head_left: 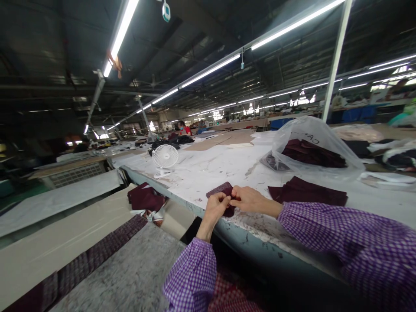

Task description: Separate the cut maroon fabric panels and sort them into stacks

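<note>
Both of my hands meet at the table's front edge over a small dark maroon fabric piece (221, 189) with a speckled side. My left hand (216, 207) pinches it between thumb and fingertips. From the right, my right hand (248, 200) also has its fingers closed on the fabric, tips touching or almost touching the left ones. Part of the piece hangs below my fingers at the edge. Just right of my right hand lies a stack of maroon fabric pieces (308, 190). Behind that stack, a clear plastic bag (351, 160) contains more maroon pieces.
A small white fan (165, 157) stands on the white-covered table (208, 160) to the left. Maroon cloth (146, 197) and a row of overlapping speckled pieces (100, 242) lie on the lower surface at left. A person in red (185, 129) is far back.
</note>
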